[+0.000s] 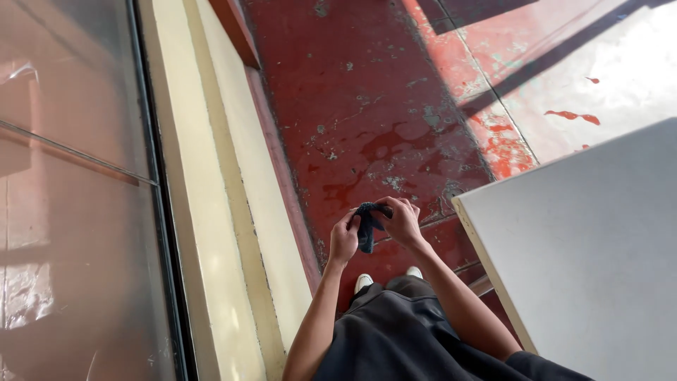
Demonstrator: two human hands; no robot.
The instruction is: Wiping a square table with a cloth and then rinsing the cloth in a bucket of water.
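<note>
— Start closest in. What's right under the camera?

— Dark grey clothing (pixel 416 339) at the bottom edge, and two bare forearms rising from it. Just past the fabric, the tips of two white shoes (pixel 367 281) show on the floor.

— And the hands?

— Both are held together in front of the body. The left hand (pixel 343 240) is curled, fingers closed on the left side of a small dark blue cloth (pixel 367 226). The right hand (pixel 402 220) is closed over the cloth's upper right end, fingers bent around it. So the cloth is pinched between the two, its loose end hanging down between them, above the floor and not touching anything else (whether it's a rag or a glove, I can't tell).

— What's to either side?

— On the person's right, a flat white panel (pixel 585 261) with a pale edge fills the lower right corner, near the right forearm. On the left, a cream-coloured ledge (pixel 233 233) runs away up the frame, and beside that a big glass pane (pixel 70 212) with a dark frame, reflecting reddish tones.

— Further out?

— The red painted floor (pixel 352 106), worn and chipped, with pale patches showing through. Far right it's in bright sunlight, crossed by dark diagonal shadows.
</note>
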